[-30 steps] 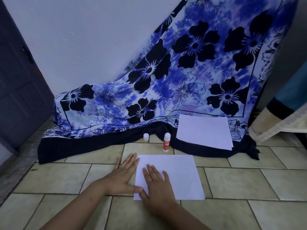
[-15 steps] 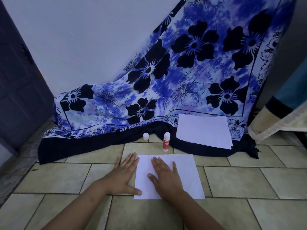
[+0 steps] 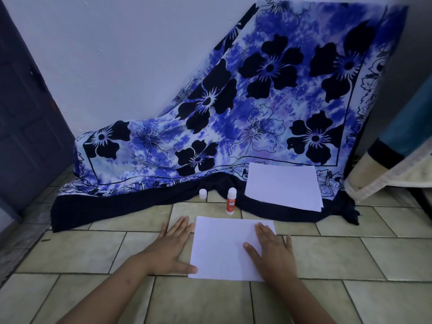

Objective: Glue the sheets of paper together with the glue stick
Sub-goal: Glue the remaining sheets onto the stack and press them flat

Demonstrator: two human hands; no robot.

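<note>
A white sheet of paper [image 3: 222,244] lies flat on the tiled floor in front of me. My left hand [image 3: 171,247] rests flat on the tiles at the sheet's left edge, its thumb touching the lower left corner. My right hand [image 3: 272,252] presses flat on the right part of the sheet, fingers straight. Behind the sheet stands an uncapped red and white glue stick [image 3: 231,201], with its white cap [image 3: 203,194] a little to the left. A stack of white sheets [image 3: 282,184] lies on the dark cloth hem at the back right.
A blue flowered cloth [image 3: 257,113] hangs down the wall and spreads onto the floor behind the glue stick. A dark door [image 3: 25,118] stands at the left. A beige and blue fabric [image 3: 385,169] hangs at the right edge.
My right hand has slid across the sheet from its left part to its right part, staying flat. My left hand has stayed at the sheet's left edge.
</note>
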